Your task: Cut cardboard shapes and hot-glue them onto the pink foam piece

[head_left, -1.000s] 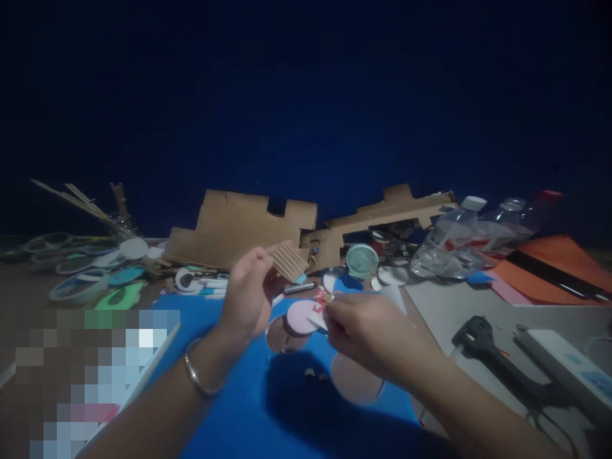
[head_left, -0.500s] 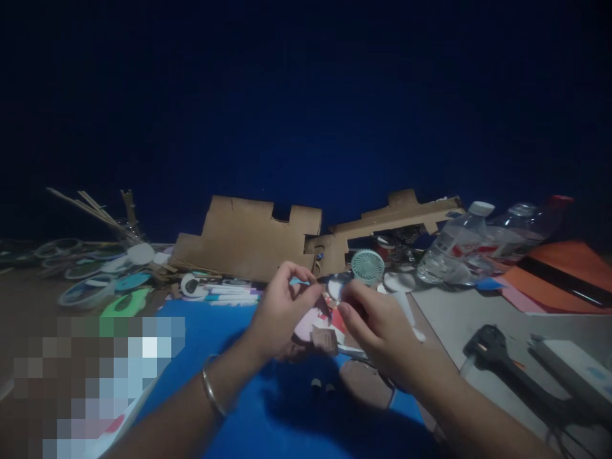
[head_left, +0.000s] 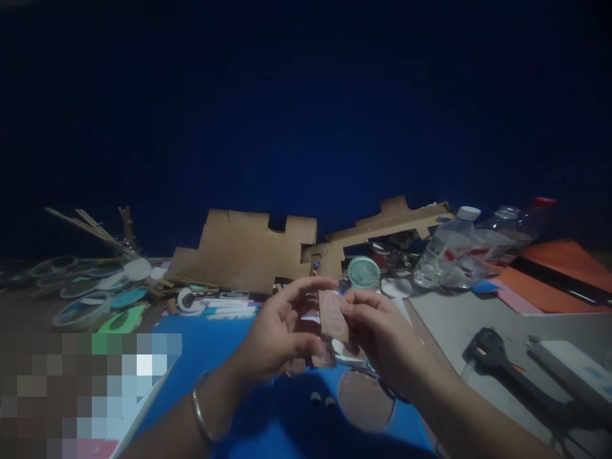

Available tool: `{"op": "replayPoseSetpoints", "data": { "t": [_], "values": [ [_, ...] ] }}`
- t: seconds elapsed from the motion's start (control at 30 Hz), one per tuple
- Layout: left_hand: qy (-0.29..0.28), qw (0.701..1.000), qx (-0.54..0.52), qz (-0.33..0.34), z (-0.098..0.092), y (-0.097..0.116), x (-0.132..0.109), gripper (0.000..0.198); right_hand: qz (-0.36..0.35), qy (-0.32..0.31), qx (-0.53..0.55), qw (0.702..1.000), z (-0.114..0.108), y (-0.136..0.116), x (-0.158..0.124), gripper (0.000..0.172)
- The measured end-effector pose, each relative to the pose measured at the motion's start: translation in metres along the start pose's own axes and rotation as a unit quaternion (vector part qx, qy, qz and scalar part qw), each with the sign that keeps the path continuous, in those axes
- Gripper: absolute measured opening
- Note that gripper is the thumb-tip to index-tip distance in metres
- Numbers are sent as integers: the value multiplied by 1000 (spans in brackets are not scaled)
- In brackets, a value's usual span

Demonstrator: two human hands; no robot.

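Over a flat blue sheet, the left hand curls beside one small brown rectangular cardboard piece, its grip unclear; the right hand pinches that piece between its fingers. Positioning it seems the present step, calling for a steady hold. Rightward: three clear plastic bottles, one black glue gun.

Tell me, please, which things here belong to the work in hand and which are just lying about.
In the work, apparently: cardboard piece in the right hand, blue mat beneath.
Lying about, apparently: green fan, plastic bottles, wooden sticks, orange sheet.
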State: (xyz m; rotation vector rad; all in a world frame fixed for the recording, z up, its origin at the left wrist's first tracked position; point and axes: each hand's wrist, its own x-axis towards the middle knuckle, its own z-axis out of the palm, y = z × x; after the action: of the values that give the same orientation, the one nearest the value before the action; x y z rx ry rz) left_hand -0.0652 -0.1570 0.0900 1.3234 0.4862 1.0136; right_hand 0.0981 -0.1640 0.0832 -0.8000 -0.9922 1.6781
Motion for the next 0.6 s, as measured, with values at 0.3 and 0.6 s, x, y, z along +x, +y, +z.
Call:
{"op": "replayPoseSetpoints", "data": {
  "t": [0.3,0.6],
  "values": [
    [118,918,356,131,-3,-6,-8,52,-213,78,-336,914,7,-8,-12,4],
    [107,766,576,266,-1,-5,-12,63,-328,37,-473,817,15,-17,-33,13]
  ]
}}
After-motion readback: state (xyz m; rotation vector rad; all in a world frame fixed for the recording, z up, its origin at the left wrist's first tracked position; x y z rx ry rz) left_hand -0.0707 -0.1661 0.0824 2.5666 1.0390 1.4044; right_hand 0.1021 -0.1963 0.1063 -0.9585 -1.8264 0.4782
